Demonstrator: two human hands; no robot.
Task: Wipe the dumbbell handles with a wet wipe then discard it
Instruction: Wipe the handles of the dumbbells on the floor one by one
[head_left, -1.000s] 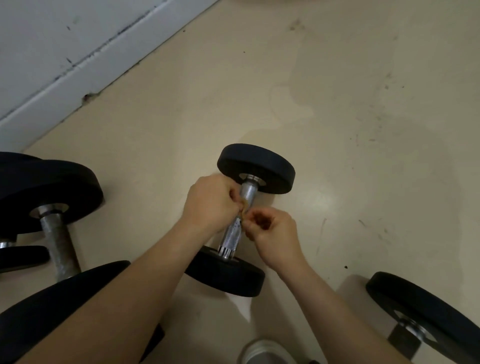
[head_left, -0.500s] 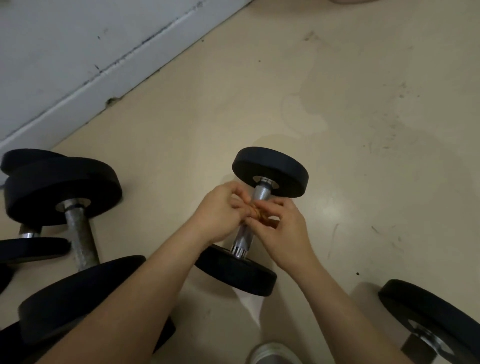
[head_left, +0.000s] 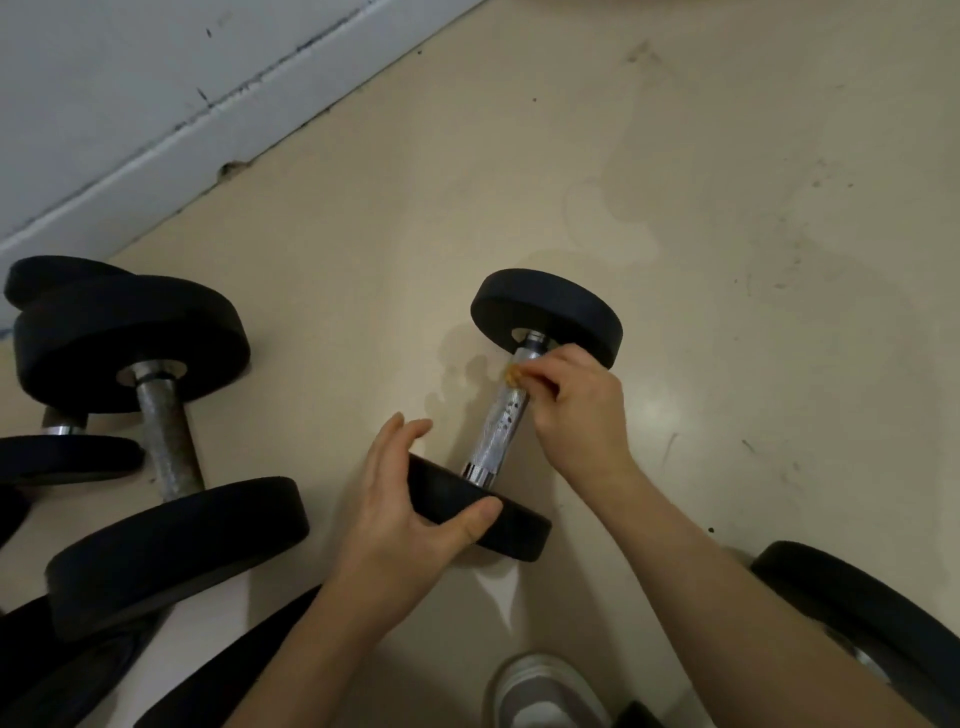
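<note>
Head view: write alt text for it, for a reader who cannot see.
A right hand pinches a small yellowish wad against the chrome handle of a small dumbbell on a beige floor, while the left hand grips its near black plate. Bigger dumbbells lie to the left.

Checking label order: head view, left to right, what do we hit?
Large black dumbbell with rusty metal handle → left hand → chrome knurled handle of the small black dumbbell → right hand pinching a yellowish wipe wad → black round weight plate at right edge.
</note>
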